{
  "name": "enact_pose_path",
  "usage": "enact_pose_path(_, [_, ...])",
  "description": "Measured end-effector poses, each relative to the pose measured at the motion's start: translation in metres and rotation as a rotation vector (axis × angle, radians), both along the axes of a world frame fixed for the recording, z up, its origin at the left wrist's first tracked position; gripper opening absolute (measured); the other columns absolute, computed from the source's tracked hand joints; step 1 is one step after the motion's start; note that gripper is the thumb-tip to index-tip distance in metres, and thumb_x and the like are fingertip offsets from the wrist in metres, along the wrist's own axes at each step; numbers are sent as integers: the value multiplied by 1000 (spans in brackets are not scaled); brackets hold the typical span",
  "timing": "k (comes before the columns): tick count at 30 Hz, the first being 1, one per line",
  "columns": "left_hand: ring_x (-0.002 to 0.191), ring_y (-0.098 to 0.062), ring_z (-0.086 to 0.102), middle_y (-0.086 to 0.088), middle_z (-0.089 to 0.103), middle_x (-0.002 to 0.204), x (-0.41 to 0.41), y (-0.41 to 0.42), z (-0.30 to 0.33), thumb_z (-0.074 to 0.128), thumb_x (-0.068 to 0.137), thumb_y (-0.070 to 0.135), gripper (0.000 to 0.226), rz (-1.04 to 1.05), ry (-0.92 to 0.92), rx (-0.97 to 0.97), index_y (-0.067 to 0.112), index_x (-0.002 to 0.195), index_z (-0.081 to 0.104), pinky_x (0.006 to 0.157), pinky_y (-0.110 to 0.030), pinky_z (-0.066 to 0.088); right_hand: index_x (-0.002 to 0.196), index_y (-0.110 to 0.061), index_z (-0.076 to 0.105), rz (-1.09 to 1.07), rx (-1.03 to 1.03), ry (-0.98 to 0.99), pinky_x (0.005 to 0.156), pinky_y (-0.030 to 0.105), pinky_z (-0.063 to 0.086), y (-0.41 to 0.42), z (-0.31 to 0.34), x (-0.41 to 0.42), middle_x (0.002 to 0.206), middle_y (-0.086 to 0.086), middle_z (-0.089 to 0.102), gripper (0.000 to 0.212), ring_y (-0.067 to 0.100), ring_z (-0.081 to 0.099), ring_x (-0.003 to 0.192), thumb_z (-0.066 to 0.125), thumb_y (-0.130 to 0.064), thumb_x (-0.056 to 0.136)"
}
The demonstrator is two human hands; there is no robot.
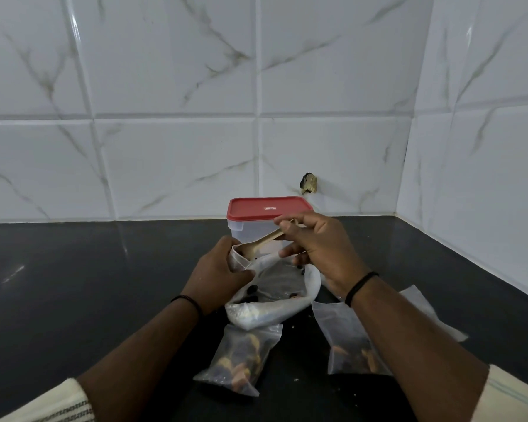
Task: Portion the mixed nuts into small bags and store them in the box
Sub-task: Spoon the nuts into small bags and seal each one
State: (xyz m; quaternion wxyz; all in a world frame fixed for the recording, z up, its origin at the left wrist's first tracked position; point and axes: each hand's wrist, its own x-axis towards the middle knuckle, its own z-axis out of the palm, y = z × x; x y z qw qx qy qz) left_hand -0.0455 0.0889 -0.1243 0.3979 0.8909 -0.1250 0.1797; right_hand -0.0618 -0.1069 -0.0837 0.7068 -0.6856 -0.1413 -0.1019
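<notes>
My left hand (218, 274) grips the rolled rim of a large clear bag of mixed nuts (275, 295) on the black counter. My right hand (316, 248) pinches the handle of a small tan scoop (258, 243), whose bowl sits at the bag's mouth next to my left fingers. Two small zip bags holding nuts lie nearer me: one (241, 359) in the middle, another (348, 345) partly under my right forearm. A clear box with a red lid (267, 208) stands closed behind my hands.
The black counter (104, 284) runs to white marble-look wall tiles at the back and right, forming a corner. An empty small bag (424, 312) lies to the right of my right forearm. A few crumbs dot the counter near the bags.
</notes>
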Motion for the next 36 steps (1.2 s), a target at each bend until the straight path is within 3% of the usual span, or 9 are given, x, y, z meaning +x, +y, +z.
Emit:
enact_pose_path(7, [72, -1, 57, 11, 61, 84, 1, 0, 0, 77, 79, 25, 35, 27, 4, -69, 21, 104, 54, 55, -13, 36, 114, -12, 72, 148, -40, -46, 60, 29, 56, -6, 7, -2, 107, 13, 74, 22, 28, 74, 82, 63, -10, 94])
enact_pose_path(12, [74, 1, 57, 12, 62, 85, 2, -1, -1, 76, 81, 23, 29, 23, -4, -154, 24, 101, 55, 56, -10, 37, 108, -11, 72, 54, 52, -33, 53, 24, 55, -8, 8, 1, 98, 13, 70, 16, 21, 71, 68, 62, -14, 96])
enact_pose_path(15, [69, -13, 61, 1, 66, 78, 3, -2, 2, 74, 78, 17, 22, -49, 72, -551, 14, 96, 61, 65, -25, 46, 103, -5, 69, -150, 135, -2, 49, 24, 49, -11, 7, 5, 78, 7, 64, 15, 12, 61, 52, 61, -17, 98])
enact_pose_path(17, [67, -20, 60, -7, 64, 71, 4, 1, 7, 68, 84, 10, 21, -92, 93, -806, 7, 103, 60, 63, -34, 47, 101, -5, 69, -265, 140, 14, 46, 22, 46, -15, 6, 8, 67, 1, 61, 16, 10, 56, 48, 60, -18, 99])
enact_pose_path(21, [64, -23, 56, -12, 61, 72, 1, 9, 14, 62, 82, 24, 49, -237, 219, -1063, 3, 124, 51, 55, -30, 48, 96, -6, 69, -298, 24, 71, 44, 22, 43, -19, 4, 10, 77, 9, 73, 17, 11, 52, 47, 57, -17, 99])
enact_pose_path(26, [63, -21, 52, -12, 57, 72, -7, 2, 17, 47, 96, 17, 33, -292, 274, -1055, 3, 126, 49, 57, -29, 44, 91, -7, 71, -250, -205, 168, 43, 22, 40, -18, -1, 9, 79, 12, 75, 16, 11, 51, 48, 57, -14, 96])
enact_pose_path(31, [61, -23, 53, -13, 60, 70, -2, 4, 12, 57, 91, 10, 18, -181, 205, -942, 8, 109, 56, 55, -30, 45, 89, -9, 71, -245, -301, 154, 43, 20, 39, -19, -1, 7, 75, 6, 76, 16, 9, 51, 47, 58, -17, 95])
enact_pose_path(34, [62, -19, 58, -12, 62, 75, 1, 2, 8, 69, 76, 16, 36, -148, 192, -719, 0, 106, 57, 55, -31, 48, 85, -10, 70, -280, -413, 87, 43, 18, 40, -19, -2, 7, 73, 1, 76, 18, 4, 52, 43, 58, -18, 96])
enact_pose_path(36, [68, -18, 62, -7, 67, 81, 0, -1, 7, 70, 63, 23, 45, -98, 206, -577, 6, 103, 60, 60, -29, 49, 84, -10, 70, -287, -431, 59, 42, 15, 41, -20, -1, 7, 72, 1, 75, 19, 0, 52, 40, 58, -18, 96])
